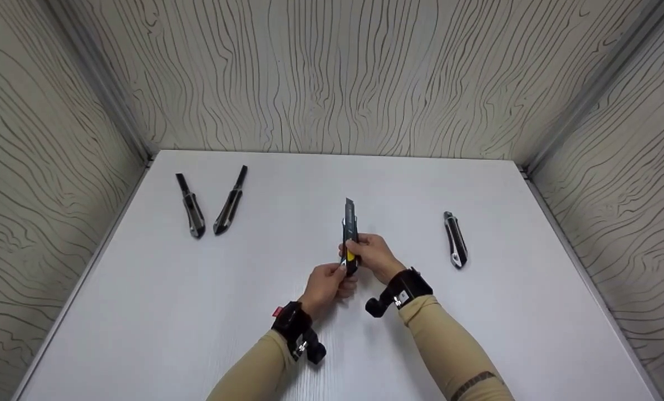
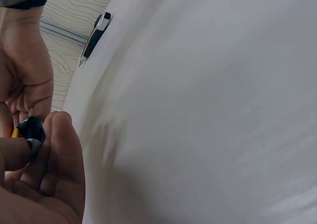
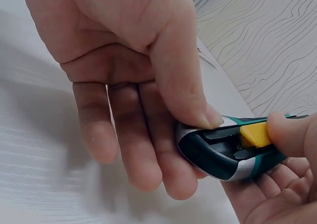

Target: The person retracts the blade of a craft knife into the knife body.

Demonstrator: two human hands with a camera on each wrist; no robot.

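Observation:
Both hands hold one utility knife above the middle of the white table, its grey blade end pointing away from me. The left hand pinches the butt end between thumb and fingers. Higher on the handle, the right hand grips the body, its thumb against the yellow slider. In the right wrist view the dark green and silver butt lies under the left thumb. The left wrist view shows mostly fingers around the knife's end, with the blade hidden.
Two utility knives, the outer one and the inner one, lie at the left with dark blade ends extended. Another knife lies at the right, looking shorter. Wood-patterned panels stand around the white table.

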